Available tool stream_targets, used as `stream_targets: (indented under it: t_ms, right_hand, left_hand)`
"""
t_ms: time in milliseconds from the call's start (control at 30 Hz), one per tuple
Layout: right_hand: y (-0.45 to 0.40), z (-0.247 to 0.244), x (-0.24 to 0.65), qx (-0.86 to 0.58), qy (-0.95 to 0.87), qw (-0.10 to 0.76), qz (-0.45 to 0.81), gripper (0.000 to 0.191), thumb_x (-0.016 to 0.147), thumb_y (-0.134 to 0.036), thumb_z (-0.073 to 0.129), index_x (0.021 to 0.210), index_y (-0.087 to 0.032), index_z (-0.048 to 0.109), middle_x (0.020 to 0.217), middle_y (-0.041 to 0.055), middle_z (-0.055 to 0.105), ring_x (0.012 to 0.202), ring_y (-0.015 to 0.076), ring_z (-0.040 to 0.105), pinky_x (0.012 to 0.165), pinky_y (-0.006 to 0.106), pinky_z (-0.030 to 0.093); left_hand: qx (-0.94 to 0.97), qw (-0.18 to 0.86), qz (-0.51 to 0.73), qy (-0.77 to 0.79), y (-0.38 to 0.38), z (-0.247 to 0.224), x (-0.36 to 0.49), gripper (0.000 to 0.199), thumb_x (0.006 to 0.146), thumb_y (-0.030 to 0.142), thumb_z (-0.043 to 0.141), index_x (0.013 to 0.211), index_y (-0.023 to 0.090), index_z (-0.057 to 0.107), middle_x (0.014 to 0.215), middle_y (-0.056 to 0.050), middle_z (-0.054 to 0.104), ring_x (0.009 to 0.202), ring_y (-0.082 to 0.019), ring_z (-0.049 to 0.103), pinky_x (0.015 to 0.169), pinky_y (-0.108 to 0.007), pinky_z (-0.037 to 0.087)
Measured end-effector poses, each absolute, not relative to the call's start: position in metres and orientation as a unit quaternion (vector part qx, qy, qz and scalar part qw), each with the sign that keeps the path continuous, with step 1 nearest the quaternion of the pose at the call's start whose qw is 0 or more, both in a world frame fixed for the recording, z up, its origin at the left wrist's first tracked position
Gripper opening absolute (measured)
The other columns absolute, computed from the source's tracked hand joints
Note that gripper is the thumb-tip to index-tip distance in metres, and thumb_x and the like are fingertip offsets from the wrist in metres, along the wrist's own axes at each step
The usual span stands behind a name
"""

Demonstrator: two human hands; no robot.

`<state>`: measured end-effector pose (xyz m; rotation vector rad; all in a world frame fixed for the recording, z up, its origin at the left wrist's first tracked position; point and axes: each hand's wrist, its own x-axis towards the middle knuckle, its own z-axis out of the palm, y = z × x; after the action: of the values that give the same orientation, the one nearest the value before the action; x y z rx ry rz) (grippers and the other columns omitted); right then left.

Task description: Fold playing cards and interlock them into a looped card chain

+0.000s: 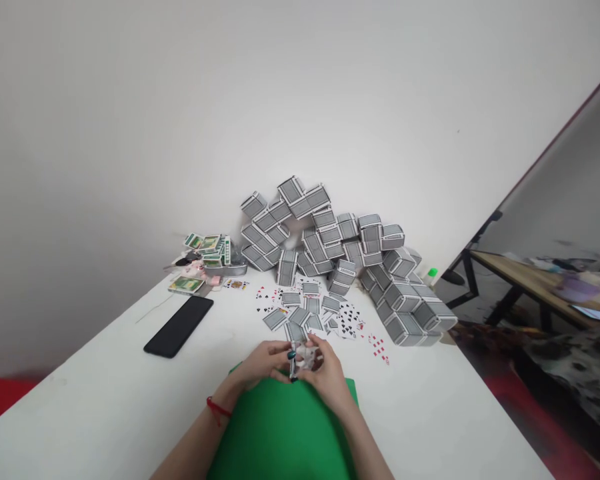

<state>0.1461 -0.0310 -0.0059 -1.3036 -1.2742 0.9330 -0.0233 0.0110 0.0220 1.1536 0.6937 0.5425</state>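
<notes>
Near the table's front edge, my left hand [264, 364] and my right hand [329, 375] meet around a small folded playing card piece [306, 359]. Dark nails show on my left hand, and its fingers are closed on the piece's left side. My right fingers grip the other side; part of the piece is hidden behind them. Just beyond lie loose playing cards [300, 315], some back up and some face up. A ten of diamonds [379, 349] lies face up to the right.
Many blocks folded from cards [317, 250] are stacked against the wall, with more blocks [405, 307] at right. Left of the cards are a black phone [179, 327], green card boxes [213, 248] and a pink item [197, 270]. A green-capped bottle [431, 274] stands behind the right stack.
</notes>
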Motion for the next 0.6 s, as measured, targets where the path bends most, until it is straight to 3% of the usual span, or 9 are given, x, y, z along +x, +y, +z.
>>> stream_targets:
  t_ms: [67, 167, 433, 600]
  right_hand:
    - [-0.028, -0.007, 0.149, -0.516, -0.508, 0.533, 0.438, 0.064, 0.047, -0.019, 0.078, 0.106, -0.020, 0.053, 0.094, 0.0035, 0.059, 0.064, 0.0136, 0.056, 0.064, 0.029, 0.050]
    - [-0.029, -0.002, 0.152, -0.452, -0.481, 0.554, 0.508, 0.063, 0.051, -0.026, 0.077, 0.108, -0.021, 0.052, 0.100, 0.0048, 0.060, 0.065, 0.0133, 0.056, 0.062, 0.028, 0.050]
    - [-0.035, 0.016, 0.150, -0.407, -0.519, 0.554, 0.508, 0.062, 0.061, -0.038, 0.071, 0.117, -0.023, 0.050, 0.123, 0.0104, 0.052, 0.095, 0.0230, 0.055, 0.079, 0.035, 0.047]
    - [-0.038, 0.017, 0.144, -0.382, -0.531, 0.560, 0.508, 0.059, 0.068, -0.046, 0.064, 0.119, -0.024, 0.047, 0.125, 0.0099, 0.050, 0.118, 0.0249, 0.041, 0.096, 0.040, 0.034]
  left_hand:
    - [0.536, 0.734, 0.259, 0.328, 0.011, 0.021, -0.023, 0.052, 0.067, 0.041, 0.064, 0.112, 0.016, 0.056, 0.107, -0.011, 0.060, 0.083, -0.020, 0.060, 0.059, -0.028, 0.054]
    - [0.554, 0.717, 0.260, 0.333, 0.010, 0.019, -0.022, 0.062, 0.062, 0.038, 0.069, 0.118, 0.018, 0.051, 0.115, -0.011, 0.056, 0.084, -0.022, 0.060, 0.056, -0.030, 0.055]
    - [0.596, 0.679, 0.307, 0.300, 0.008, 0.016, -0.016, 0.059, 0.063, 0.032, 0.069, 0.118, 0.016, 0.051, 0.108, -0.009, 0.060, 0.067, -0.013, 0.060, 0.063, -0.027, 0.050]
    - [0.604, 0.672, 0.311, 0.296, 0.005, 0.017, -0.015, 0.059, 0.064, 0.035, 0.067, 0.118, 0.016, 0.051, 0.102, -0.009, 0.062, 0.067, -0.014, 0.060, 0.062, -0.027, 0.049]
